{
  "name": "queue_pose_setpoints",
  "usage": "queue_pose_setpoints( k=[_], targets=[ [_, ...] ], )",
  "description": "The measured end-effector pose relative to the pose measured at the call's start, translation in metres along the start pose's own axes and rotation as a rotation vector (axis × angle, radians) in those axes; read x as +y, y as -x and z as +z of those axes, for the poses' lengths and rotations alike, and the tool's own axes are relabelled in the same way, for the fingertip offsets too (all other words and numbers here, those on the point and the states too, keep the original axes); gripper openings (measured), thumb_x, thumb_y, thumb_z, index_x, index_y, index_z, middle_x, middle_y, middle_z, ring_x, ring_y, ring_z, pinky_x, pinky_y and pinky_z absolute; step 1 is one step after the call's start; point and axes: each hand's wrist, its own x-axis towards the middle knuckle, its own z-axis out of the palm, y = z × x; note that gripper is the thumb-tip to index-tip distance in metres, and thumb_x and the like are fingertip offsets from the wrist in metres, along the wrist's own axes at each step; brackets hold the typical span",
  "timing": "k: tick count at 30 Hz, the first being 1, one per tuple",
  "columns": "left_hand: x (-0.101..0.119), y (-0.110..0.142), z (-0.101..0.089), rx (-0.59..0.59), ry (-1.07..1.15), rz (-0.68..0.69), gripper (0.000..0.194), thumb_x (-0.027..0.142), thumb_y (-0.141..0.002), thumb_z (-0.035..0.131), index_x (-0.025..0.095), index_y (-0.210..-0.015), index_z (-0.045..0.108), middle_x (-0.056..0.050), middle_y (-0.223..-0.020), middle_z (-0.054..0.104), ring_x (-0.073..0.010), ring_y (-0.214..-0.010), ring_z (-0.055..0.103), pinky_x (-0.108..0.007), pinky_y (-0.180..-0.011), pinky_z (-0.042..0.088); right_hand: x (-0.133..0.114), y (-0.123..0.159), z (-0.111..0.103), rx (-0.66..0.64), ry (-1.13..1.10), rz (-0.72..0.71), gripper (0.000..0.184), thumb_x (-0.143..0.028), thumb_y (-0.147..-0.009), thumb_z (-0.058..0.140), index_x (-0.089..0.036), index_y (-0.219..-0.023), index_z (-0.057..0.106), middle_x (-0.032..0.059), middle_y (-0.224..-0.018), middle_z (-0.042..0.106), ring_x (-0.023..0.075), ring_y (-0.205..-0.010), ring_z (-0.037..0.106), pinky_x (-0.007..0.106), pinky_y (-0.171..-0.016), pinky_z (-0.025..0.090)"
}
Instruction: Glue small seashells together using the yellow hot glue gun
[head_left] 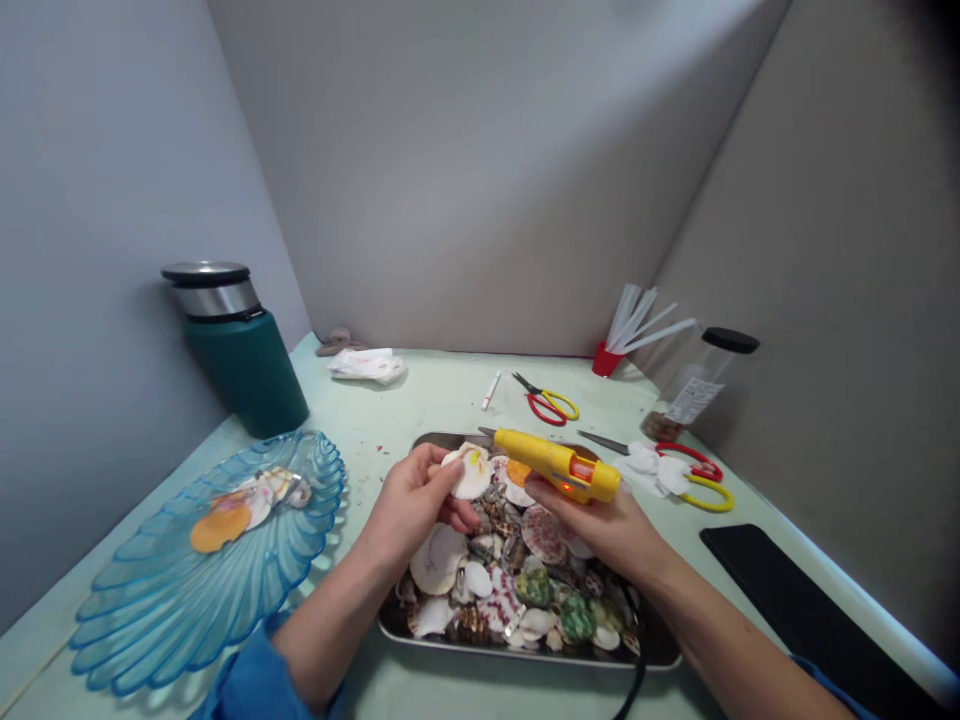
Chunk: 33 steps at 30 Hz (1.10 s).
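My left hand (415, 502) is closed on a white scallop shell (470, 471) with yellow marks, held above a metal tray (525, 652) filled with several mixed shells. My right hand (609, 528) grips a yellow glue gun (559, 466), its nozzle pointing left toward the held shell and close to it. An orange light glows on the gun's side. Its black cord runs down past the tray's front edge.
A blue shell-shaped glass dish (187, 570) with a few shells lies at left, a green flask (238, 352) behind it. Two scissors (551, 403) (690, 470), a red cup of glue sticks (622, 335), a jar (701, 385), crumpled tissue (367, 365) and a black slab (802, 610) are around.
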Motion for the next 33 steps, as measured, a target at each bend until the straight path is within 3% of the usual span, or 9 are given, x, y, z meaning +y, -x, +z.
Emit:
queue_pose_setpoints(
  k=[5,20,29,33],
  targets=[
    [0.0007,-0.0001,0.0006,-0.019,0.003,0.0,0.028,0.04,-0.076,0.059,0.016,-0.082,0.046,-0.001,-0.047,0.062,-0.0132,-0.044,0.06,-0.02,-0.046,0.046,-0.005,0.0007,0.0012,-0.075,0.025,-0.01,0.021,-0.033,-0.077,0.062,-0.018,-0.093,0.064,0.0038,-0.086,0.069,0.0184,-0.076,0.064,0.029,-0.069,0.054],
    [-0.0013,-0.0032,-0.0048,-0.016,0.114,0.028,0.026,0.037,-0.077,0.058,0.015,-0.084,0.046,-0.001,-0.048,0.062,-0.0111,-0.041,0.057,-0.017,-0.042,0.043,-0.0064,-0.0001,0.0,0.004,-0.045,0.003,0.022,-0.032,-0.076,0.064,-0.02,-0.094,0.064,0.003,-0.088,0.069,0.0188,-0.079,0.065,0.032,-0.073,0.055],
    [-0.0011,-0.005,-0.0073,0.003,0.243,0.044,0.025,0.035,-0.075,0.061,0.014,-0.081,0.049,0.0,-0.048,0.06,-0.0109,-0.039,0.055,-0.019,-0.041,0.044,-0.0051,0.0008,0.0004,-0.065,-0.032,-0.002,0.02,-0.031,-0.074,0.065,-0.019,-0.09,0.064,0.0031,-0.085,0.069,0.0184,-0.074,0.065,0.03,-0.068,0.056],
    [-0.0005,-0.0045,-0.0074,-0.032,0.24,0.044,0.022,0.033,-0.077,0.059,0.014,-0.081,0.05,-0.002,-0.058,0.064,-0.0101,-0.039,0.055,-0.019,-0.041,0.043,-0.0035,0.0004,0.0001,-0.06,-0.075,-0.015,0.022,-0.03,-0.075,0.064,-0.021,-0.095,0.064,0.0024,-0.089,0.069,0.018,-0.079,0.065,0.03,-0.072,0.056]
  ],
)
